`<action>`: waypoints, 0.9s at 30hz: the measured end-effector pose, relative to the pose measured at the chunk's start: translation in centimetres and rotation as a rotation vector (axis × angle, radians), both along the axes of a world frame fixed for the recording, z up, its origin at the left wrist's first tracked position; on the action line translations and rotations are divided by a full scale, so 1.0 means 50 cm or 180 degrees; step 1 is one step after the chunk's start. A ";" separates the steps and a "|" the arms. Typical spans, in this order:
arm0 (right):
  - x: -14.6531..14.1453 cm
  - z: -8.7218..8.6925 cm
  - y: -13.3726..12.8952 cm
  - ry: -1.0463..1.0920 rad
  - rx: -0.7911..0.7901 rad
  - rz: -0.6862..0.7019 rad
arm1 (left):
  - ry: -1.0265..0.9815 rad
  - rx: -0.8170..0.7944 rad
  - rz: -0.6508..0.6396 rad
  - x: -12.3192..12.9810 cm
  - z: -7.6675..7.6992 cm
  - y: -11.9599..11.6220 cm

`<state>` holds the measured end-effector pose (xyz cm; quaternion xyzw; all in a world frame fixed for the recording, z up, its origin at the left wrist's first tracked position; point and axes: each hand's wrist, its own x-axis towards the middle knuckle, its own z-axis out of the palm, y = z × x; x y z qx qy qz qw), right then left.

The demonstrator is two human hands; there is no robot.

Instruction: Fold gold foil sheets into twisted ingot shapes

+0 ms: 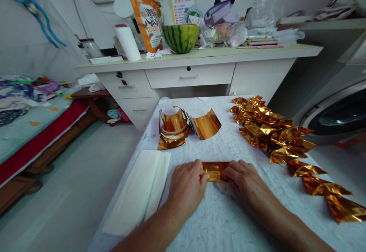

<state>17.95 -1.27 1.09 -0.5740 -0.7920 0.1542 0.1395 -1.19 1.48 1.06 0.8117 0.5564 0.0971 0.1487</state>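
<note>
A sheet of shiny gold foil paper (215, 171) lies across the near middle of the cloth-covered table (200, 221). At its left end my left hand (188, 181) grips it with the thumb at the lower edge and the fingers curled. The right end is pinched by my right hand (241, 175), fingers bent over it. Beyond my hands stand curled stacks of gold paper (173, 124) and another curved gold piece (208, 125). Pale folded paper sheets (140, 189) lie left of my left hand.
Folded gold foil pieces (265, 128) are heaped along the table's right side, trailing toward the near corner. Behind is a white desk (188, 77) bearing a cut watermelon (180, 38), an orange pouch (147, 23) and a white roll (127, 43). A washing machine (340, 107) stands right; a bed (31, 130) left.
</note>
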 end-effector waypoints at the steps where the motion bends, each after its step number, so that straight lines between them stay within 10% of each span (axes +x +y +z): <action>1: -0.002 0.001 -0.001 0.0041 -0.0025 0.0018 | -0.0081 0.0004 0.0011 -0.001 -0.002 0.000; 27: -0.065 -0.005 0.002 -0.0618 0.0217 -0.0682 | -0.0341 -0.0103 -0.0118 -0.011 -0.005 -0.007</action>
